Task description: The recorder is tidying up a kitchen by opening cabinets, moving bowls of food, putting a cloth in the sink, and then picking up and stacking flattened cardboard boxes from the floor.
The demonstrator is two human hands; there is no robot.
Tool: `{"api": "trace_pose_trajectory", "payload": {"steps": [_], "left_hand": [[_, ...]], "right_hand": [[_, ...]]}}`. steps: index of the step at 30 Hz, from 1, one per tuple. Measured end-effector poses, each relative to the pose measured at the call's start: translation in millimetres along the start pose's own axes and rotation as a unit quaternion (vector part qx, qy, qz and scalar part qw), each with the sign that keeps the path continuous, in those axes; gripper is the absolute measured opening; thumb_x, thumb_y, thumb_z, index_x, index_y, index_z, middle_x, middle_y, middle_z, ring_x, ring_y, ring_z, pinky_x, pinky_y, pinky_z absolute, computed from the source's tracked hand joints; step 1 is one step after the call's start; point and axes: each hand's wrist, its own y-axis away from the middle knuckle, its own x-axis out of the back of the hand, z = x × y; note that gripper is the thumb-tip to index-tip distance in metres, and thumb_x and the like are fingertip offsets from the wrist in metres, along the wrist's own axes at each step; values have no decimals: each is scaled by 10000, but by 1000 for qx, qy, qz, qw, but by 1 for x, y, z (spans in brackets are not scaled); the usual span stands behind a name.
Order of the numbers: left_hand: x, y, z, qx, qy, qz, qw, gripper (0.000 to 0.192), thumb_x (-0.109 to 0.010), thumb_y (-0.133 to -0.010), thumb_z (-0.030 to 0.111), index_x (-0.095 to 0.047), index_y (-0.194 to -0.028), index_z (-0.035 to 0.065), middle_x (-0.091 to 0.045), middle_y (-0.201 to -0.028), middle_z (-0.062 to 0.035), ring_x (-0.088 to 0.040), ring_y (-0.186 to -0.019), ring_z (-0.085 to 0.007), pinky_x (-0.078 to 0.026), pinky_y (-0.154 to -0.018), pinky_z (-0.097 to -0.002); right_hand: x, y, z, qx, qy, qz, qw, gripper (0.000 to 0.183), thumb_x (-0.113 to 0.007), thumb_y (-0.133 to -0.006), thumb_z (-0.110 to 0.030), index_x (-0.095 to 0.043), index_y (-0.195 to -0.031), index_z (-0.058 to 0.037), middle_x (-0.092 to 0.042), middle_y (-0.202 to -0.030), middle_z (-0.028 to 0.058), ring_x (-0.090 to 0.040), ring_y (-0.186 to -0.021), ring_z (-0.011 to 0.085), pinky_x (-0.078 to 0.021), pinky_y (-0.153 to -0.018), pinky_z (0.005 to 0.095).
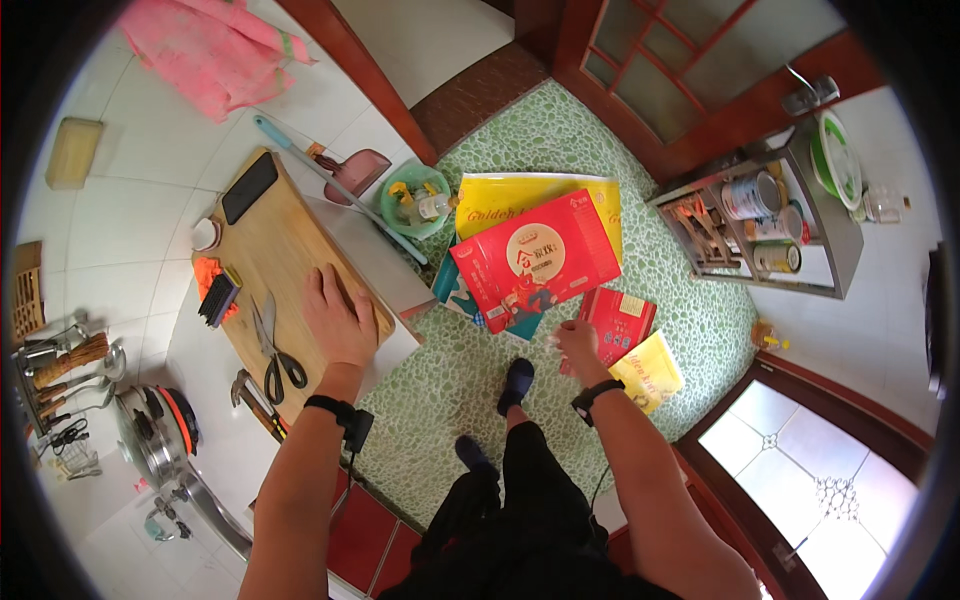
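Observation:
My left hand [341, 319] lies palm down with fingers apart on the right edge of a wooden cutting board [304, 251]. Black-handled scissors [274, 349] rest on the board beside it, with a dark smartphone [250, 187] at the far end. Over the floor, my right hand [577, 341] has its fingers curled; whether something small is between them cannot be told. Below and beyond that hand, flattened packaging lies on the floor: a large red printed carton [536, 259], a smaller red carton [621, 319], a yellow printed sheet [480, 199] and a small yellow piece [652, 375].
A claw hammer [251, 397] and a scrubbing brush [220, 296] lie by the board. A green bin [397, 225] holding a bottle stands near a pink dustpan [358, 174] and a blue-handled pole [322, 172]. To the right is a shelf unit [840, 255] with cans.

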Motion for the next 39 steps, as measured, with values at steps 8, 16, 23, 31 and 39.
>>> {"api": "trace_pose_trajectory", "payload": {"steps": [8, 16, 23, 31, 39], "left_hand": [[0, 3, -5, 22, 22, -23, 999, 621, -546, -918, 349, -437, -1402, -25, -407, -1423, -306, -405, -1300, -465, -316, -1065, -524], [-3, 2, -10, 2, 16, -23, 1000, 611, -529, -931, 336, -434, -1400, -44, -416, -1410, -315, -423, -1282, -466, -329, -1068, -518], [-4, 0, -11, -22, 7, -12, 1000, 588, -514, -953, 340, -450, -1383, -56, -432, -1399, -315, -444, -1264, -465, -359, -1060, -491], [-2, 2, -21, -37, 3, -2, 999, 590, -511, -970, 371, -468, -1362, -68, -454, -1357, -325, -449, -1242, -482, -365, -1049, -510], [-13, 1, -29, -21, -24, -7, 999, 665, -454, -978, 486, -482, -1364, -56, -470, -1377, -271, -458, -1256, -429, -379, -1044, -471]], "right_hand": [[-125, -67, -195, 196, -97, -59, 974, 291, -648, -839, -315, -719, -838, -33, -688, -721, 166, -696, -726, 330, -532, -676, 451], [-186, -51, -262, 245, -66, -55, 966, 219, -600, -886, -182, -723, -1033, -75, -648, -696, 132, -666, -636, 266, -517, -518, 387], [-157, 0, -61, 359, 460, -167, 795, 169, -625, -885, -179, -719, -827, -50, -665, -752, 160, -650, -732, 325, -522, -609, 436], [-70, 114, 81, 152, 496, -368, 772, 157, -627, -886, -119, -743, -932, -23, -719, -886, 114, -708, -819, 284, -575, -654, 395], [-18, 189, 141, -138, 17, -157, 978, 266, -561, -913, -215, -724, -928, -5, -687, -716, 117, -669, -586, 214, -550, -546, 355]]}}
